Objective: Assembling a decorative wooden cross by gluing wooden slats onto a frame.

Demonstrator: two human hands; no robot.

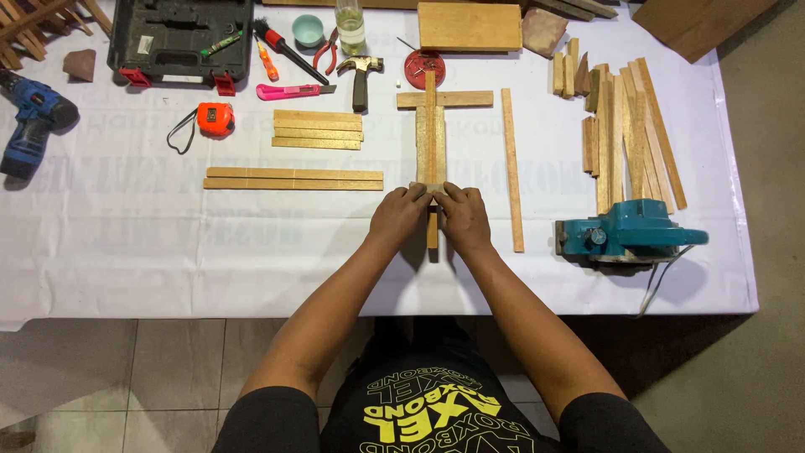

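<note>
The tabletop (126, 252) is covered by a white sheet, and a wooden assembly (430, 134) lies at its centre: short slats side by side, a long strip laid over them from 12 to 6 o'clock, a crosspiece near the far end. Since no clamp is seen, the slats could be pushed askew if one hand presses harder than the other. A teal saw (625, 233) sits at 3 o'clock of the hands, close enough to be knocked by an elbow. A loose strip (512, 168) between saw and assembly could be nudged out of line.

Both forearms are stretched forward and converge. The left hand (400, 215) and right hand (464, 216) are laid palm down at the near end of the slats, on either side of the long strip. The fingers are curled loosely and pressed on the wood; nothing is gripped.
</note>
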